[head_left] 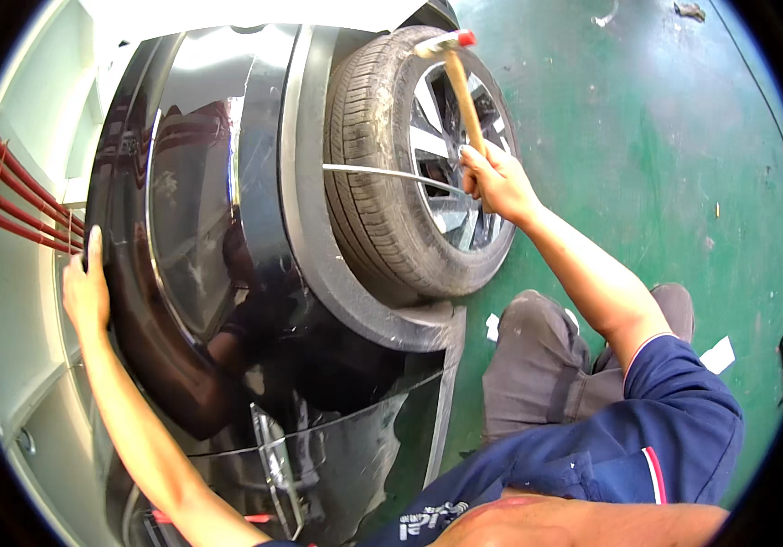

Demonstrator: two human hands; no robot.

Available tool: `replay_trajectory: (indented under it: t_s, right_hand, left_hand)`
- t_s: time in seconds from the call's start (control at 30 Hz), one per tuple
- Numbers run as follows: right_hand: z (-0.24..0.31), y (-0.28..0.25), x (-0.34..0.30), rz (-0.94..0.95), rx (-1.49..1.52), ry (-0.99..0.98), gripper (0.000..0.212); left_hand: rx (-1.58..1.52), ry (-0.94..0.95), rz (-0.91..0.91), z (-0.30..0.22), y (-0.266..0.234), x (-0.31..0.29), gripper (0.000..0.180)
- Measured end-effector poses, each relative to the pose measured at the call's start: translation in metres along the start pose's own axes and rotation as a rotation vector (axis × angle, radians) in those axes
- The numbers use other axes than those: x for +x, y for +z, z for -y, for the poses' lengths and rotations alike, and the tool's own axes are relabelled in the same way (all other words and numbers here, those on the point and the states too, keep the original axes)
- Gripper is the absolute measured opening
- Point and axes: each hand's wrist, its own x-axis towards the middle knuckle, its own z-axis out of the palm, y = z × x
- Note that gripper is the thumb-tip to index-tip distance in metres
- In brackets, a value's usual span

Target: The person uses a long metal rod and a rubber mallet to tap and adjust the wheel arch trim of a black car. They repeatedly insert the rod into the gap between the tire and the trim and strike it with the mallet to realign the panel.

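Note:
My right hand (498,187) is closed round the wooden handle of a hammer (466,100). The hammer's head, with a red tip, is raised in front of the wheel (378,155) of a black car. A thin pale rod (382,171) reaches from the wheel arch trim (295,182) across the tyre to my right hand; whether the hand also grips it, I cannot tell. At the far left, my left hand (88,287) lies against the edge of the glossy black body panel (195,201), one finger stretched along it and the others partly hidden.
Red hoses or pipes (22,196) run along a pale wall frame (8,301) at the left. The car's rear door (346,456) lies close below. White paper scraps (718,356) and a dark scrap (689,12) lie on the green floor (619,137). My bent knees are beside the wheel.

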Motion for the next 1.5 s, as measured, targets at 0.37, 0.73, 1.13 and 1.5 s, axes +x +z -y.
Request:
replay_trajectory:
  t_s: [0.37, 0.73, 1.13, 1.5]
  right_hand:
    - [-0.087, -0.106, -0.210, -0.556, -0.140, 0.566, 0.038]
    - [-0.085, -0.096, -0.427, -0.743, -0.064, 1.015, 0.040]
    - [-0.088, -0.069, -0.437, -0.880, 0.060, 1.001, 0.038]
    - [-0.091, -0.056, -0.424, -0.909, 0.047, 1.015, 0.038]
  left_hand:
    - [-0.222, 0.230, 0.081, -0.094, -0.067, 0.010, 0.086]
    - [-0.148, 1.165, -0.064, -0.336, -0.118, 0.179, 0.054]
    - [0.114, 1.092, -0.641, -0.456, -0.163, 0.240, 0.039]
    - [0.245, 1.196, -0.511, -0.421, -0.096, 0.232, 0.034]
